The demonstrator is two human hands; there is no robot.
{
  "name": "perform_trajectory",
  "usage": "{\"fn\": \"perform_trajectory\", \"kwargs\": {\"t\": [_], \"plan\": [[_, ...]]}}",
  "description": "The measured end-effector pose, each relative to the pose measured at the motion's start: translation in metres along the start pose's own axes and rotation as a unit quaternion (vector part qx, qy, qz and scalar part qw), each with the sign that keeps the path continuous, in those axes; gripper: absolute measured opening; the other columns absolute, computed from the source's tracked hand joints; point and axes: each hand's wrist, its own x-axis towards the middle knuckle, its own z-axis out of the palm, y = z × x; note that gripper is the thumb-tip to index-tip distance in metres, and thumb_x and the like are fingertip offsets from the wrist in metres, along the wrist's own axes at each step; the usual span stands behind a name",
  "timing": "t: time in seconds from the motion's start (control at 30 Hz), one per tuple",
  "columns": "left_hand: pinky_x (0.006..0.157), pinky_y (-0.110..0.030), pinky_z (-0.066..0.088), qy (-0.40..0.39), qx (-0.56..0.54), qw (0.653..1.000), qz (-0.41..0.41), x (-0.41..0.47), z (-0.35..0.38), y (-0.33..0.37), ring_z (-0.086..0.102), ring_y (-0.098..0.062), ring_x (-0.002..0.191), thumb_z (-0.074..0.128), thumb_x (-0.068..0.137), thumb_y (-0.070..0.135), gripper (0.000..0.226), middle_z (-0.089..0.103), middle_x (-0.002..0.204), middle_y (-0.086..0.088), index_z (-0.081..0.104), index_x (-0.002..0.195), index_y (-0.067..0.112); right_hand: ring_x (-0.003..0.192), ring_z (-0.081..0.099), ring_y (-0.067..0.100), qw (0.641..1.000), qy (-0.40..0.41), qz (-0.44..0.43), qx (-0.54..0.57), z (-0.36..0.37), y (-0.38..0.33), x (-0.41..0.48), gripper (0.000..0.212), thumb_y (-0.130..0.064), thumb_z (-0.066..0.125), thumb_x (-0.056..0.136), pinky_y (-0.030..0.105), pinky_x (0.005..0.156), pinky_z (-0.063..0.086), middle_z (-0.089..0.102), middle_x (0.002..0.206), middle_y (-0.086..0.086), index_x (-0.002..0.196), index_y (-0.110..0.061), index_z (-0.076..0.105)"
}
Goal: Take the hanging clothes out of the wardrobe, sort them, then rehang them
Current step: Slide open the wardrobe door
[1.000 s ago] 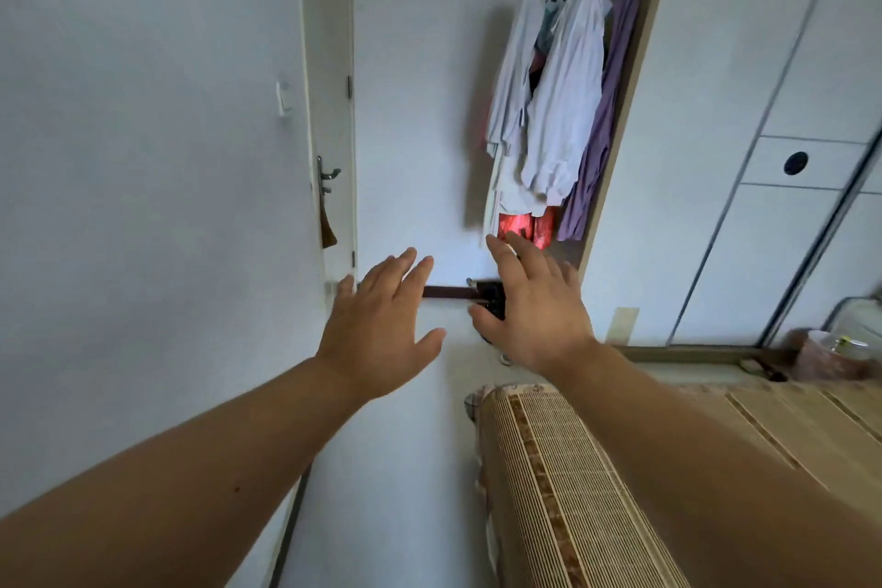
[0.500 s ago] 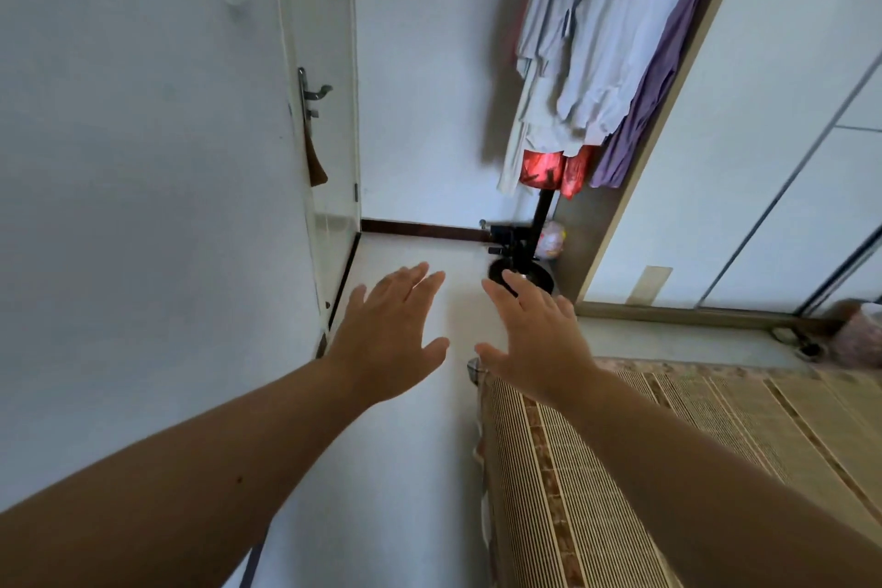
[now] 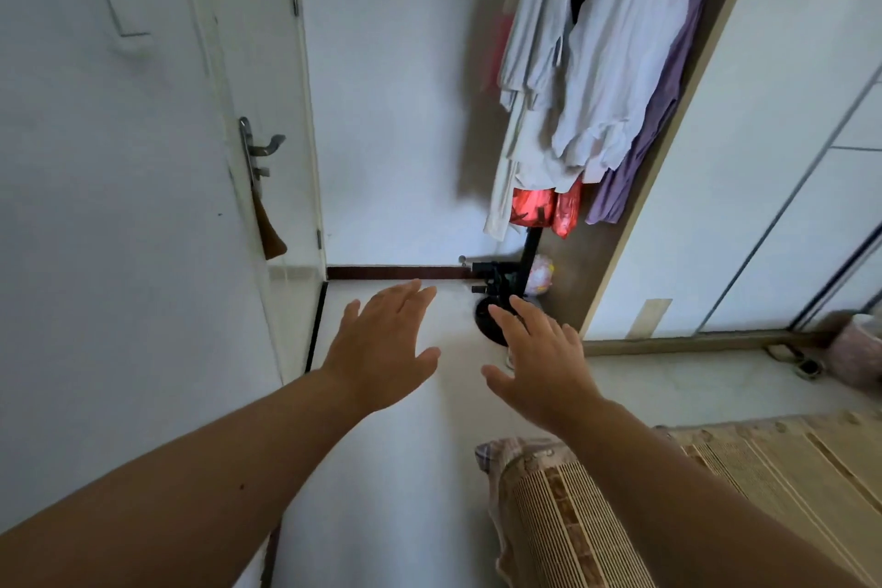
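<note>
Pale floor is bordered nearby by a woven bed mat [image 3: 716, 482]. The left hand [image 3: 382, 349] and right hand [image 3: 539, 358] are held out empty, fingers straight and slightly spread. The hanging clothes [image 3: 596, 86] are seen well ahead, beside the wardrobe [image 3: 773, 134]. Each garment is best lifted off singly. Since a second ago, the clothes are brought closer.

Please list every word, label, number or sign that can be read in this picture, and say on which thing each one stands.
No text can be read in this view.
Red shiny item below the hanging clothes: dark marks, too blurred to read.
Wall switch: no lettering shows.
Patterned ball on the floor: coloured print only, blurred.
</note>
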Motion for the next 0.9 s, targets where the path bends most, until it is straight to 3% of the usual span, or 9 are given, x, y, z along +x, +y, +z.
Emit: {"fn": "perform_trajectory", "kwargs": {"t": [0.37, 0.9], "plan": [[0.116, -0.044, 0.015, -0.036, -0.014, 0.996, 0.079, 0.156, 0.046, -0.004, 0.012, -0.013, 0.145, 0.046, 0.091, 0.046, 0.070, 0.015, 0.158, 0.005, 0.014, 0.150, 0.027, 0.143, 0.019, 0.021, 0.997, -0.008, 0.079, 0.003, 0.024, 0.078, 0.121, 0.073, -0.053, 0.050, 0.087, 0.050, 0.117, 0.015, 0.012, 0.157, -0.003, 0.147, -0.033, 0.014], [0.115, -0.044, 0.017, -0.057, -0.032, 0.982, 0.175, 0.430, 0.112, 0.065, 0.017, -0.012, 0.144, 0.048, 0.090, 0.042, 0.068, 0.022, 0.155, 0.007, 0.019, 0.148, 0.026, 0.141, 0.023, 0.022, 0.985, 0.011, 0.171, -0.013, 0.000, 0.251, 0.302, 0.070, -0.049, 0.051, 0.087, 0.047, 0.115, 0.017, 0.013, 0.155, -0.003, 0.146, -0.033, 0.017]]}}
